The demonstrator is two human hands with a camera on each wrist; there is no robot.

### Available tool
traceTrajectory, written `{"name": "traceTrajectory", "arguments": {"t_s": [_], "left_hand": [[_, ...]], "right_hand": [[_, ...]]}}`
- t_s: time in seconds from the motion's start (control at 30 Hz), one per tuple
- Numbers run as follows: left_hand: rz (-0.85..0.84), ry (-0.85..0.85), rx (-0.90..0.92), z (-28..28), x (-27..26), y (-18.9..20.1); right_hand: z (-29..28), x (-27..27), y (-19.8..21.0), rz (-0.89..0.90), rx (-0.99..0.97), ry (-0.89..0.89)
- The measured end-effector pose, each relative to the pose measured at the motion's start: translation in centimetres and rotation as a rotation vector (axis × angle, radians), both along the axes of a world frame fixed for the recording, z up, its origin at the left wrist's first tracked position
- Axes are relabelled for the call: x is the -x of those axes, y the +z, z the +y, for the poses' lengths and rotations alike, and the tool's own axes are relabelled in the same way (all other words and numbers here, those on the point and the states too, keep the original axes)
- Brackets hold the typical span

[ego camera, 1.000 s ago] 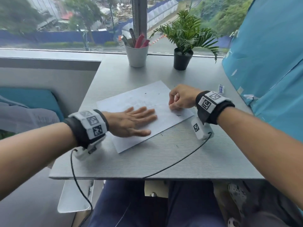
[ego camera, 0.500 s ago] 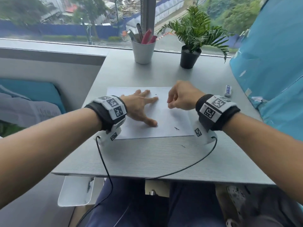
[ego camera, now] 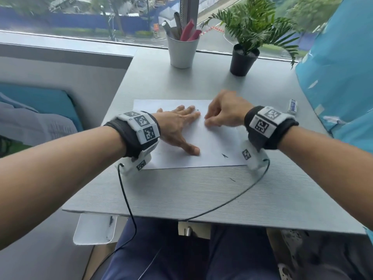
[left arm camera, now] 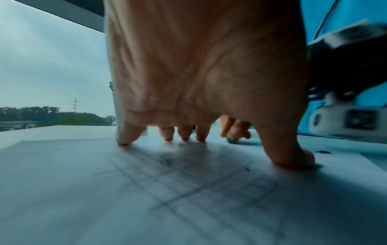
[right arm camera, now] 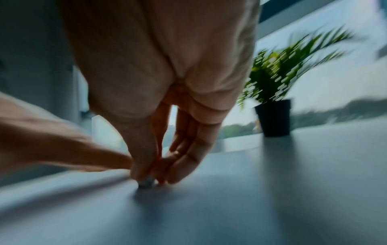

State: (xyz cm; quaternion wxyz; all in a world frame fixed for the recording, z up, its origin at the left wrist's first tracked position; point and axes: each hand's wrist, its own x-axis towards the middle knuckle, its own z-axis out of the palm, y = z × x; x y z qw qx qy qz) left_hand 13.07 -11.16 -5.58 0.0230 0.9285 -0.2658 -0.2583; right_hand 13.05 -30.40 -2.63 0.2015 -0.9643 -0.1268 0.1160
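A white sheet of paper [ego camera: 214,146] lies square on the grey table [ego camera: 181,195]. My left hand [ego camera: 181,126] presses flat on the sheet's left half, fingers spread and straight. In the left wrist view the paper [left arm camera: 146,190] shows faint pencil grid lines under the left hand's fingertips [left arm camera: 123,140]. My right hand [ego camera: 210,120] is just right of the left one, fingers curled down onto the sheet. It pinches a small grey eraser [right arm camera: 145,183] against the paper, also visible as a grey eraser [left arm camera: 231,140] past the left hand.
A white cup of pens [ego camera: 182,51] and a potted plant [ego camera: 243,59] stand at the table's far edge by the window. A small white box [ego camera: 292,107] lies at the right edge beside a person in blue [ego camera: 339,67]. Dark crumbs [ego camera: 224,156] dot the sheet.
The paper turned from slanted to square with the table. My left hand swung round with it, still pressing. My right hand shifted left, close to the left fingertips.
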Motion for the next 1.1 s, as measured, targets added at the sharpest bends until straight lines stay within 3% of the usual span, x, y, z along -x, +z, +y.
{"name": "traceTrajectory", "arguments": {"t_s": [0.1, 0.23, 0.4, 0.57, 0.73, 0.9, 1.03, 1.1], "left_hand": [[0.0, 0.005, -0.008, 0.0, 0.1, 0.1], [0.023, -0.005, -0.006, 0.0, 0.1, 0.0], [0.012, 0.01, -0.031, -0.5, 0.4, 0.2], [0.016, 0.009, -0.022, -0.4, 0.4, 0.2], [0.0, 0.016, -0.032, -0.8, 0.6, 0.3], [0.01, 0.021, -0.035, -0.8, 0.5, 0.2], [0.0, 0.027, -0.034, -1.0, 0.7, 0.2], [-0.003, 0.03, -0.036, -1.0, 0.7, 0.2]], "right_hand": [[0.1, -0.1, -0.4, -0.085, -0.01, -0.053], [1.9, 3.3, -0.6, 0.017, -0.031, 0.142], [-0.4, -0.3, -0.2, -0.084, 0.019, -0.066], [2.8, 4.3, -0.4, 0.028, -0.004, 0.187], [-0.8, -0.3, 0.0, -0.088, 0.053, -0.078], [2.3, 3.7, -0.6, -0.015, 0.009, 0.149], [-0.5, -0.8, 0.1, -0.077, 0.042, -0.055], [-0.2, -0.9, -0.1, -0.127, 0.057, -0.056]]}}
